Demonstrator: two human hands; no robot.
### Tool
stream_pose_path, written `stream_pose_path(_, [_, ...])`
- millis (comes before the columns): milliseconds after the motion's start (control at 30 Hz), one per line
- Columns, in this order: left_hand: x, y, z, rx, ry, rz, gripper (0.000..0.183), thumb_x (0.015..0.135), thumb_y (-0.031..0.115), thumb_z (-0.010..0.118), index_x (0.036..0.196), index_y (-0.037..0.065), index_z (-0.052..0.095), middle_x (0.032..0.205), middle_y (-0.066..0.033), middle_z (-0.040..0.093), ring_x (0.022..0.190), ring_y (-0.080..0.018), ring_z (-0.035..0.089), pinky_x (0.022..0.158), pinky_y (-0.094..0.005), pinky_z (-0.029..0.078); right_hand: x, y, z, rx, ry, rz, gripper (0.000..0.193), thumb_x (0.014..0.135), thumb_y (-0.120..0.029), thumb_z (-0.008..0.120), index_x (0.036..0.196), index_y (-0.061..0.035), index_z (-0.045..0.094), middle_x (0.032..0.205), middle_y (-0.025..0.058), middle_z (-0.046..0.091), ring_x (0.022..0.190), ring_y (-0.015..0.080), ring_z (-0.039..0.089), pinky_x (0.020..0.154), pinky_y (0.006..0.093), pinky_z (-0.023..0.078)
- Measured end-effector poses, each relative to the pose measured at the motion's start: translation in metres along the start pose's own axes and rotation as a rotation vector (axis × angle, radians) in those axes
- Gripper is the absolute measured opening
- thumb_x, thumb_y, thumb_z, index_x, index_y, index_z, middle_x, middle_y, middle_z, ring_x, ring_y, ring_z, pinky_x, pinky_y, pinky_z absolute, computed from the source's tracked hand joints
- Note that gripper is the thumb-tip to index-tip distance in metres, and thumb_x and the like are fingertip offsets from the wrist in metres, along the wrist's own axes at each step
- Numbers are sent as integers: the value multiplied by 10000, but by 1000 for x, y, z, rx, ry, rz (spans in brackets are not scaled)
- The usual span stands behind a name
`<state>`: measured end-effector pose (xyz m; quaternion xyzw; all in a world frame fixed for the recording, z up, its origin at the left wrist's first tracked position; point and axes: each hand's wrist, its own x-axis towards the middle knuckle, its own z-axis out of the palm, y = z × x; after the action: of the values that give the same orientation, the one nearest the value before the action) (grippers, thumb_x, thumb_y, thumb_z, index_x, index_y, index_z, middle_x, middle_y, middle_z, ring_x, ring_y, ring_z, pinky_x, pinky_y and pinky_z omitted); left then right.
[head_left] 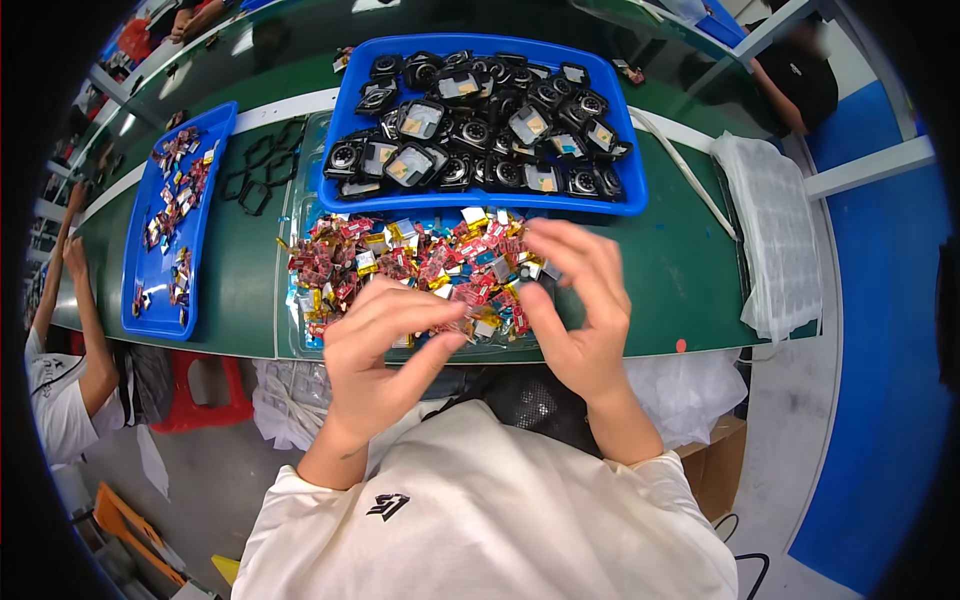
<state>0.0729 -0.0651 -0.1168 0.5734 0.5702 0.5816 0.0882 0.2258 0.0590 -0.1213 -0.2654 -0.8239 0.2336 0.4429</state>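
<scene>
A clear shallow tray (297, 335) on the green bench in front of me holds a heap of small red, yellow and silver electronic parts (400, 255), which look like little battery packs. Over the near side of this heap is my left hand (385, 345), its fingers stretched out and its thumb apart. My right hand (585, 315) hovers at the heap's right end, fingers curved and spread from the thumb. I see nothing gripped in either hand. Behind the heap, a big blue tray (480, 203) is full of black smartwatch bodies (472, 130), some showing their round sensor backs.
At the left, a narrower blue tray (143, 300) carries more small red parts, beside several black square frames (255, 195). White translucent plastic trays (765, 235) are stacked at the bench's right end. A person in a white shirt (65, 385) is at the far left; a red stool (205, 390) stands below.
</scene>
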Motion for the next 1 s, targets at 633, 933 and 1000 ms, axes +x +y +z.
stream_pose_path(633, [-30, -1, 10, -420, -38, -530, 121, 814, 18, 664, 932, -7, 652, 862, -48, 618, 719, -98, 500, 644, -223, 399, -16, 2, 7, 557, -221, -10, 86, 742, -34, 736, 795, -38, 668, 786, 64, 645, 706, 159, 572, 612, 268, 414])
stream_pose_path(933, [-21, 1, 7, -264, -119, -376, 158, 721, 46, 751, 854, 41, 666, 933, -32, 605, 804, -88, 519, 618, -210, 357, -18, -7, -5, 625, -349, 150, 105, 744, -13, 724, 840, -33, 687, 786, 44, 641, 673, 119, 553, 598, 238, 420])
stream_pose_path(1000, [-25, -2, 9, -374, -50, -428, 105, 729, 32, 742, 786, 48, 655, 919, -37, 618, 807, -89, 536, 615, -214, 359, -19, -3, -5, 846, -382, 305, 143, 759, 18, 689, 899, -11, 685, 858, 56, 639, 694, 90, 549, 592, 216, 422])
